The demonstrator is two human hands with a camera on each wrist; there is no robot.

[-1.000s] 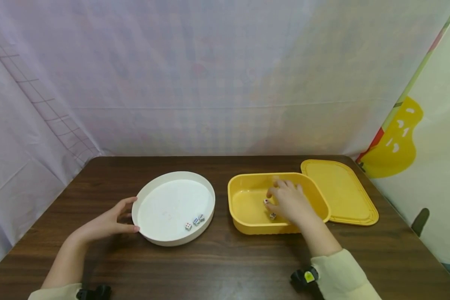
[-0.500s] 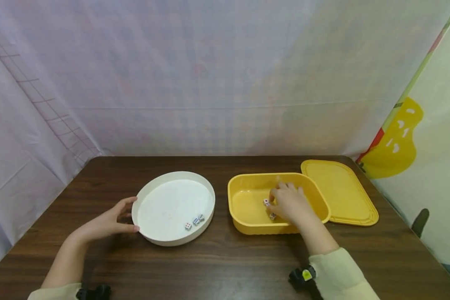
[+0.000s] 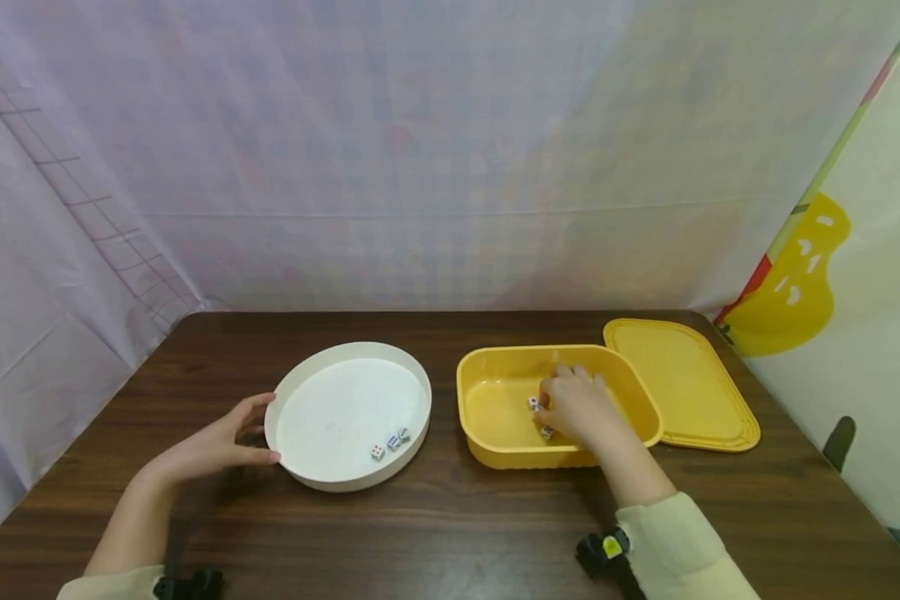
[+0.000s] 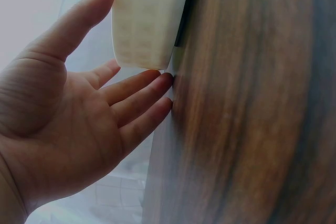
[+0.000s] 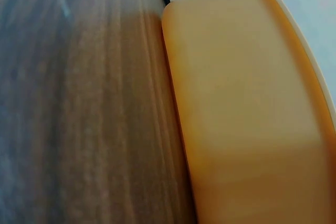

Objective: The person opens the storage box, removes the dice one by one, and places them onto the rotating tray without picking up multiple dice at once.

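Observation:
My left hand [image 3: 225, 442] rests at the left side of a round white tray [image 3: 330, 400], thumb and fingertips touching its rim. In the left wrist view the fingers lie fairly straight against the tray's wall [image 4: 147, 24]. Three dice sit inside the tray near its front right: a red-dotted die [image 3: 377, 452] and, beside it, a blue-dotted pair [image 3: 394, 442]. My right hand [image 3: 581, 408] reaches down into a yellow plastic box [image 3: 491, 412], its thumb and index finger right at several dice [image 3: 547, 432]. I cannot tell whether it pinches one. The right wrist view shows only the box's outer wall [image 5: 241, 93].
A flat yellow lid [image 3: 686, 387] lies right of the box, partly behind it. Everything stands on a dark wooden table [image 3: 390, 542], with a pale curtain [image 3: 420, 167] behind its far edge. A strip of tabletop separates tray and box.
My right hand has shifted slightly inside the box, its fingers drawing in toward the dice there. The left hand, the tray and its dice stay as they were.

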